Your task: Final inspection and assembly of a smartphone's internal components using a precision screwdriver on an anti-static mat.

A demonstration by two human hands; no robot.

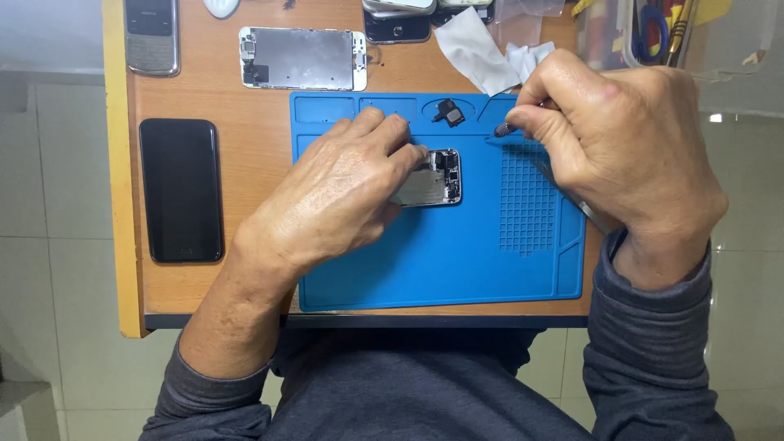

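On the blue mat (457, 261), the left hand (343, 192) presses the opened phone (437, 178) flat with its fingers. The right hand (608, 139) pinches what seems a small screwdriver (505, 128); it is best kept upright and turned gently.

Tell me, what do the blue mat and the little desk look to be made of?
The blue mat looks like soft matte silicone or rubber: moulded trays and a grid of dimples, no glare. The desk seems wood-grain laminate board with a yellow edge strip; streaky grain shows, though real wood cannot be ruled out.

Black phone (180, 189), detached screen panel (302, 58), white cloth (478, 51) on wooden table (245, 220)
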